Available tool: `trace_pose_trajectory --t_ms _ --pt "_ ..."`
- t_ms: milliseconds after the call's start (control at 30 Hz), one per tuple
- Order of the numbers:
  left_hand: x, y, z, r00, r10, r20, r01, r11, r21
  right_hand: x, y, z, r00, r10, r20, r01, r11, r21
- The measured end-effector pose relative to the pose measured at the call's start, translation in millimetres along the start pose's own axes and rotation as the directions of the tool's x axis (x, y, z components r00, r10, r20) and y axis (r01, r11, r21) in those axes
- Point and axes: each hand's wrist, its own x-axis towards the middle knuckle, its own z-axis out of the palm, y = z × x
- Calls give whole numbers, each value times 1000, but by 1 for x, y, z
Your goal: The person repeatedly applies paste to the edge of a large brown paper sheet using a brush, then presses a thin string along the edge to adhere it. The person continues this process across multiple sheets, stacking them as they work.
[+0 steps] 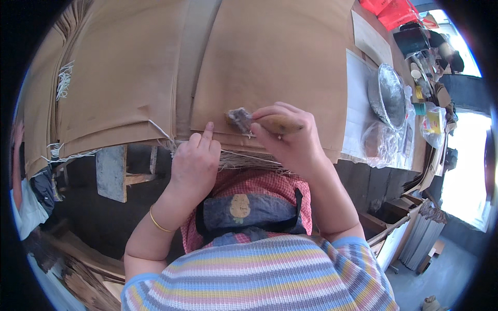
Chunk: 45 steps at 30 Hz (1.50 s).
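My right hand (293, 132) grips the pale wooden handle of a brush (239, 120). Its matted grey bristles touch the brown paper near the edge closest to me, and a wet-looking patch shows beside them. My left hand (197, 160) lies at the same edge, index finger stretched onto the paper and the other fingers loosely bent; its thumb is hidden. Under both hands is a stack of large brown paper sheets (275, 57). White strings (254, 161) hang in a bundle along the near edge, between the stack and my checked apron.
Another stack of brown paper bags (119, 67) with white string lies to the left. A metal basin (388, 97) stands on the right, beside clear plastic bags (381, 142) and a red bag (391, 13). At the far left, another person's arm (17, 160) reaches in.
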Motion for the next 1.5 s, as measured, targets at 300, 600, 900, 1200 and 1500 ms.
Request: trace_pose_trajectory --t_ms 300,600,900,1200,1500 --pt "2 3 -2 998 -18 55 19 1000 -16 -72 42 -94 849 425 -313 -488 858 -159" --pt "4 6 -8 988 -41 146 39 999 17 -75 54 -120 822 454 -343 -504 861 -66" --pt "-3 14 -33 998 -51 -21 37 904 -427 -221 115 -210 861 117 -495 -497 405 -767" --pt "-10 49 -97 979 -177 -99 39 644 -764 -164 43 -15 958 39 284 -151 911 385" --pt "50 -19 -45 984 -109 -142 31 885 -464 -129 76 -137 873 450 -185 -422 890 174"
